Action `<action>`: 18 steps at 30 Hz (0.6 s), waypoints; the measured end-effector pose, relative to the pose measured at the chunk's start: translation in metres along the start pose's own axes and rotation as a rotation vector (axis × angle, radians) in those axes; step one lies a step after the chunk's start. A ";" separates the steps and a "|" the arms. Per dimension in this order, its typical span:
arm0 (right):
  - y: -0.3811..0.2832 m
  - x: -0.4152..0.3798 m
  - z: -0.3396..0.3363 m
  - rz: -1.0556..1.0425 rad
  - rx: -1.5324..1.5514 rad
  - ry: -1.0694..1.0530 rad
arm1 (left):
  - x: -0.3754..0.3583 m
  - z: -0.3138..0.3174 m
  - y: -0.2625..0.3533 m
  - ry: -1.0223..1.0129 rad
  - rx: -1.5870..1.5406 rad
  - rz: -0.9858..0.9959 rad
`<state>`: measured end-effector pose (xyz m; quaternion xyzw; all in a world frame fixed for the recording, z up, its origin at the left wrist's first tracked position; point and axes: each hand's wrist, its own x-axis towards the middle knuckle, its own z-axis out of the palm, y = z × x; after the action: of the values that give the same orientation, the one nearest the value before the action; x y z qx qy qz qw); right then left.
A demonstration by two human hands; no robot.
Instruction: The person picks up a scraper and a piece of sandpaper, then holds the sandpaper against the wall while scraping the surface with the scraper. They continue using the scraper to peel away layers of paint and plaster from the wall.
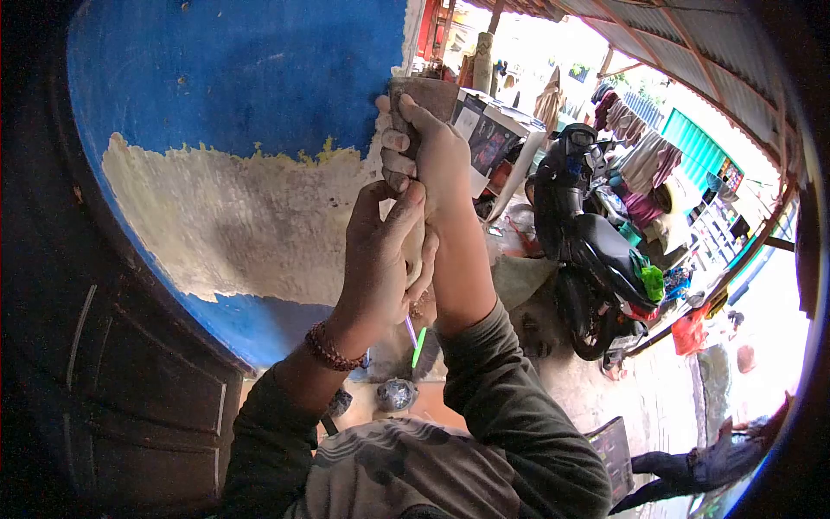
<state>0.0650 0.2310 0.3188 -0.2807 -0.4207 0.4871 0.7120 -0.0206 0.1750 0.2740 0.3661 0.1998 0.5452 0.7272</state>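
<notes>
My right hand [432, 156] is raised at the corner of the wall, its fingers curled round a flat, grey-brown rectangular piece [430, 97] whose upper end shows above the thumb. Dust coats the fingertips. Just below, my left hand [385, 242] is closed, pressed against the heel and wrist of the right; I cannot tell what is inside it. Left of both hands stands the wall [242, 221], blue above and below, with a rough, scraped grey-white band between. Flecks of yellow-green edge the band's top.
A dark door [147, 389] is at the lower left. A parked motorbike [588, 242] stands to the right, near hanging laundry [640, 147]. Behind my right hand is a printed carton [488, 130]. A round silvery object [397, 394] lies below; a person [709, 463] is at the lower right.
</notes>
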 end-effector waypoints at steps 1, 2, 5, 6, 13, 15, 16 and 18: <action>-0.002 0.000 0.001 0.006 0.022 -0.015 | 0.001 0.003 0.002 0.041 -0.001 0.012; -0.001 -0.002 0.000 0.012 0.024 -0.007 | 0.006 -0.010 0.004 -0.162 -0.034 -0.018; 0.003 -0.002 0.004 -0.024 -0.026 0.041 | 0.010 -0.023 -0.010 -0.170 0.039 0.075; 0.007 -0.001 0.002 -0.047 -0.050 0.062 | 0.012 -0.023 -0.012 -0.139 0.041 0.091; 0.009 0.002 -0.003 -0.027 -0.076 0.061 | 0.014 -0.023 -0.007 -0.149 0.034 0.075; 0.018 0.001 -0.005 -0.067 -0.098 0.077 | 0.017 -0.033 -0.021 -0.076 0.085 0.148; 0.022 -0.002 -0.005 -0.078 -0.093 0.075 | 0.016 -0.039 -0.021 -0.125 0.048 0.111; 0.021 -0.002 -0.004 -0.076 -0.114 0.094 | 0.025 -0.045 -0.030 -0.185 0.139 0.240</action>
<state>0.0588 0.2366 0.2989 -0.3272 -0.4241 0.4214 0.7318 -0.0236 0.2088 0.2248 0.4855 0.1242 0.5769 0.6451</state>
